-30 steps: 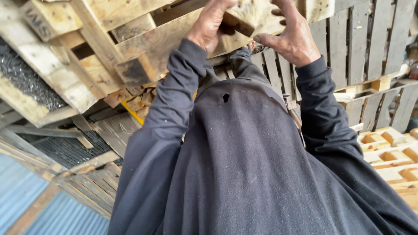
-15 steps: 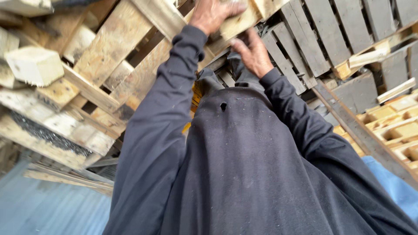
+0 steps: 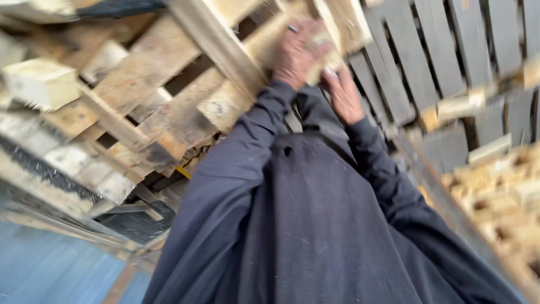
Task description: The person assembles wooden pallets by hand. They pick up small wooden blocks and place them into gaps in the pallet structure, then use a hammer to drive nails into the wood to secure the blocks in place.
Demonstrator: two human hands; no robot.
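The left hand [image 3: 295, 53] is curled tight around the edge of a pale wooden pallet [image 3: 185, 107] held up at a tilt, while the right hand [image 3: 344, 98] presses flat underneath to steady it.

Two hands up there, left hand [image 3: 297, 53] and right hand [image 3: 343, 97], on one pale pallet [image 3: 185, 107]; maybe two grey pallets [image 3: 450, 50] behind, blur permitting.
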